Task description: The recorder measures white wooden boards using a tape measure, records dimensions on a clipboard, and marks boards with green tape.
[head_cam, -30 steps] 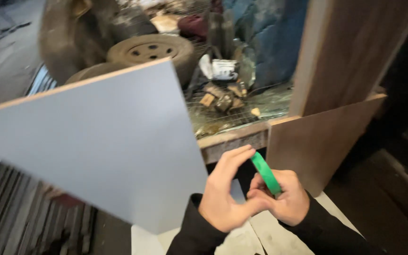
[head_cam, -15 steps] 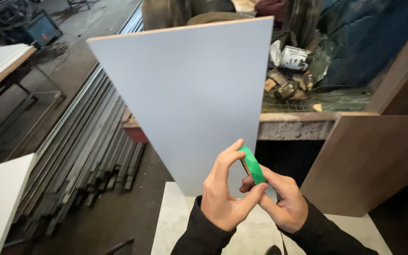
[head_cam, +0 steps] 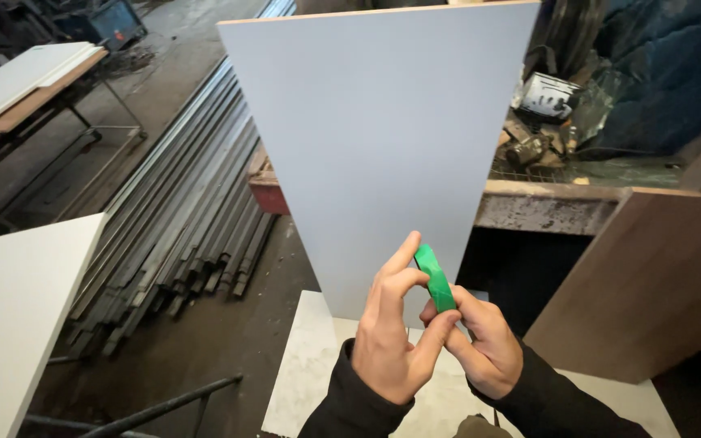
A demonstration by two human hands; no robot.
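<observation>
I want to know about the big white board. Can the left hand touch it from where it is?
Probably yes. The left hand is just in front of the white board, nothing between them, though it would have to leave the green roll.

I see long steel bars (head_cam: 180, 203) stacked on the floor, a brown wood panel (head_cam: 651, 284) leaning, clutter (head_cam: 545, 122) on the bench.

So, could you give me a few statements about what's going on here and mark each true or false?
1. Both hands hold a green roll. True: left hand and right hand pinch it together.
2. The grey panel lies flat on the floor. False: it stands upright.
3. Metal bars are stacked at left. True.
4. The brown board leans at left. False: it is at right.
5. The roll rests on the panel. False: it is held in front of it.
</observation>
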